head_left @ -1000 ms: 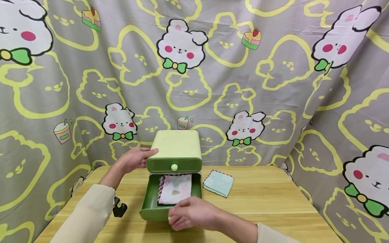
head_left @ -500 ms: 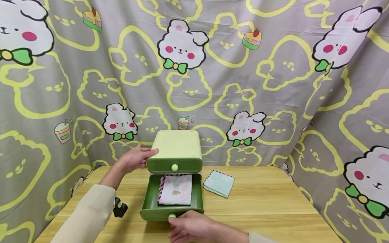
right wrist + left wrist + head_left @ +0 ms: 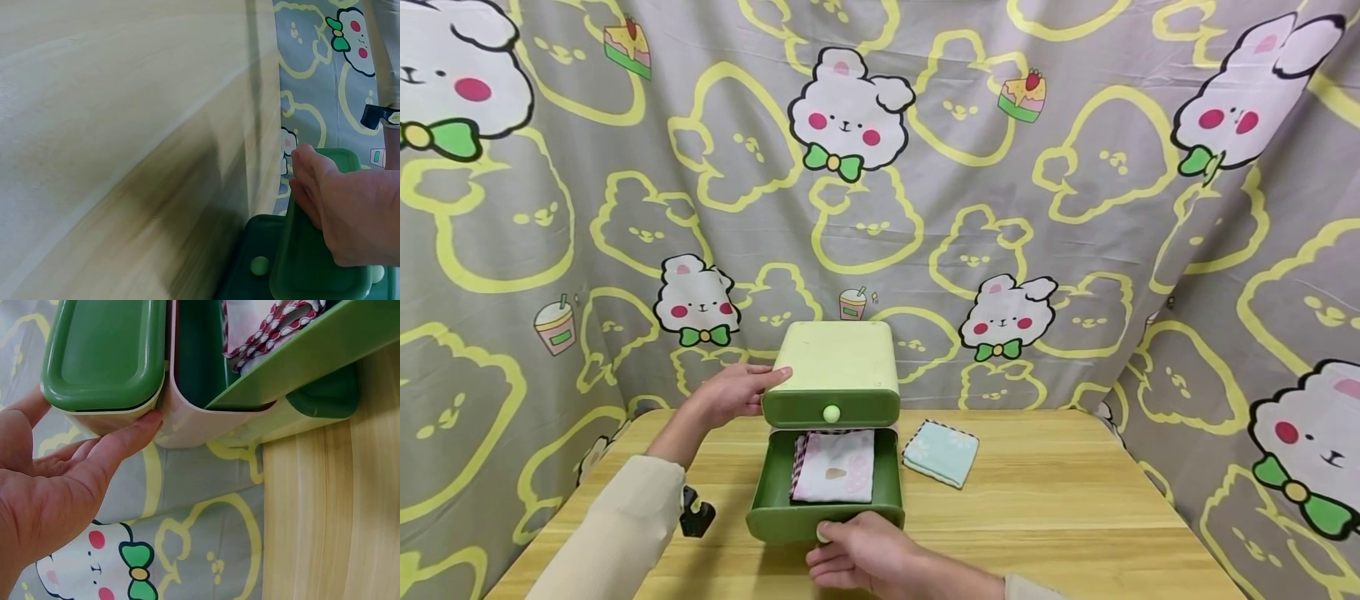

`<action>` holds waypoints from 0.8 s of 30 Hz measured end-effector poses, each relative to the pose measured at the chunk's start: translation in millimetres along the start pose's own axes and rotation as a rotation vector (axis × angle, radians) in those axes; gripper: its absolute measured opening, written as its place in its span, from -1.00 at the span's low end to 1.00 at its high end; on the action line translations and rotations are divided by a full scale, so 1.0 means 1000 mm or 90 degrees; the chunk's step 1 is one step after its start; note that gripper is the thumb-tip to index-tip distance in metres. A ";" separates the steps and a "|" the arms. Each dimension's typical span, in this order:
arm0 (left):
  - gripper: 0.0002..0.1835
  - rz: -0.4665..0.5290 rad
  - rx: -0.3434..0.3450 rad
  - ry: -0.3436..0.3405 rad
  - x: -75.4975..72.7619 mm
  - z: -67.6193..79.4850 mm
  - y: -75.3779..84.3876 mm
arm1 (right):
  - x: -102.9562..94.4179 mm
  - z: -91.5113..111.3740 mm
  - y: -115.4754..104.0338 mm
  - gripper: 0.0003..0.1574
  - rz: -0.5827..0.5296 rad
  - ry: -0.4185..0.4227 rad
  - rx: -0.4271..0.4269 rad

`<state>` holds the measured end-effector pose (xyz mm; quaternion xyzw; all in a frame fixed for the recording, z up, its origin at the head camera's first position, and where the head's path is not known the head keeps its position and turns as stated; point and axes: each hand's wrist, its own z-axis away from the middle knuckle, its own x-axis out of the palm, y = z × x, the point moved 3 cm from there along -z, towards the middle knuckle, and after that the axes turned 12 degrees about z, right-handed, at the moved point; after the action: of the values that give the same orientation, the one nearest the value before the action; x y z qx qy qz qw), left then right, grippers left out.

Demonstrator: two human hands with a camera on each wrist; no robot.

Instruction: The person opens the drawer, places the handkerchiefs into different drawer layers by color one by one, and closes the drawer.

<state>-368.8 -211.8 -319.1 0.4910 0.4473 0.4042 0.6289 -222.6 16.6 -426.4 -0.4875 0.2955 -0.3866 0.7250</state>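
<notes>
A small cabinet (image 3: 838,354) with a cream top and green drawer fronts stands on the table. Its middle drawer (image 3: 775,525) is pulled out, and a folded pink-and-white cloth (image 3: 835,467) with a checked edge lies inside. My left hand (image 3: 737,393) rests against the cabinet's upper left side, thumb on the top edge; in the left wrist view the fingers lie along the side. At the open drawer's front, my right hand (image 3: 868,554) touches around its light green knob (image 3: 822,533). The right wrist view shows straight fingers against the green front.
A folded light blue cloth (image 3: 942,452) lies right of the cabinet. Above the open drawer, the top drawer (image 3: 865,407) is closed. The bottom drawer (image 3: 250,244) shows in the right wrist view. A patterned curtain (image 3: 925,208) hangs behind the wooden table (image 3: 1037,517).
My right hand has shifted slightly down and left at the drawer front, uncovering its right part. The drawer has slid inward slightly. The left hand keeps its place.
</notes>
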 end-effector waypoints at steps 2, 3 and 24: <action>-0.13 -0.001 0.000 0.000 0.000 0.000 0.000 | 0.000 -0.001 -0.003 -0.54 -0.001 -0.001 0.005; -0.13 -0.002 0.000 0.000 0.000 0.000 0.000 | 0.000 -0.002 -0.004 -0.54 -0.002 -0.001 0.005; -0.17 0.013 -0.009 -0.004 0.000 0.000 0.001 | -0.016 -0.036 -0.026 -0.52 -0.030 0.085 -0.039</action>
<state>-368.9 -211.1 -317.9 0.4922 0.4376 0.4121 0.6297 -266.9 7.0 -413.9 -0.4895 0.3432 -0.4260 0.6791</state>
